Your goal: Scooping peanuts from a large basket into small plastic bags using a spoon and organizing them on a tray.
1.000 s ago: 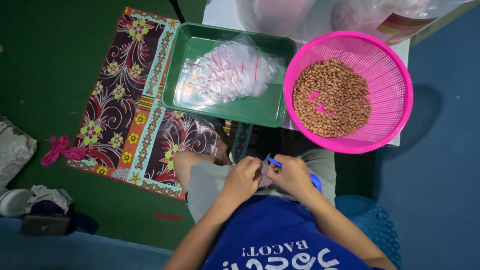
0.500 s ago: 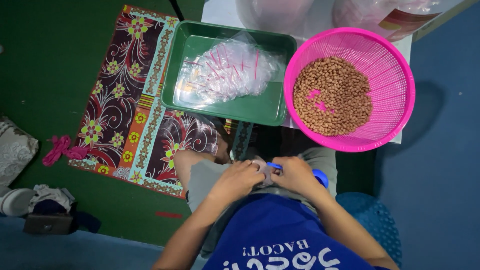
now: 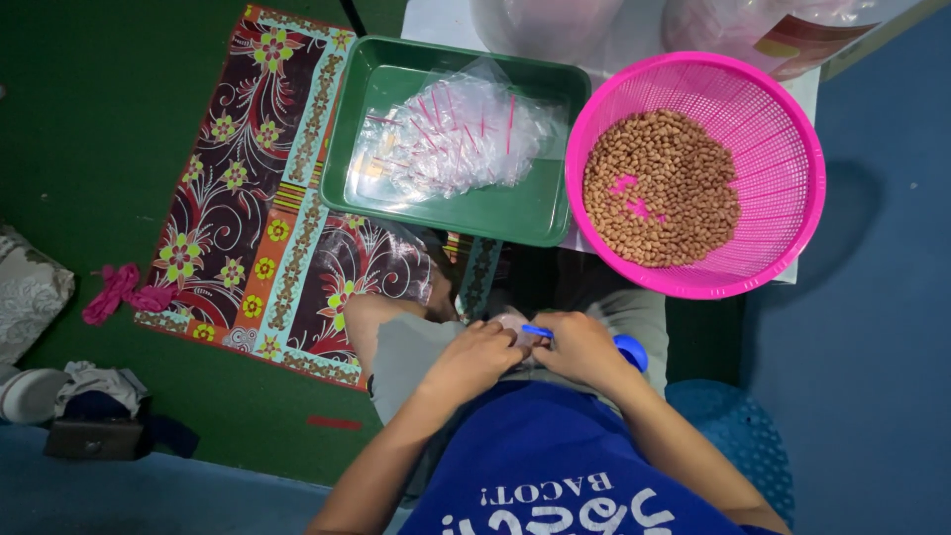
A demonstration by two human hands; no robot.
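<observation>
Over the lap, the left hand (image 3: 475,355) and right hand (image 3: 580,347) meet, fingers pinched together on a small clear plastic bag (image 3: 517,327) held between them; a blue scoop (image 3: 624,347) lies under the right hand, its handle poking toward the left. Farther off, a pink basket (image 3: 783,129) of brown peanuts (image 3: 659,188) sits to the right, touching a green tray (image 3: 515,208) that holds a heap of clear bags (image 3: 451,139). A flowered mat (image 3: 248,228) covers the green floor to the left.
</observation>
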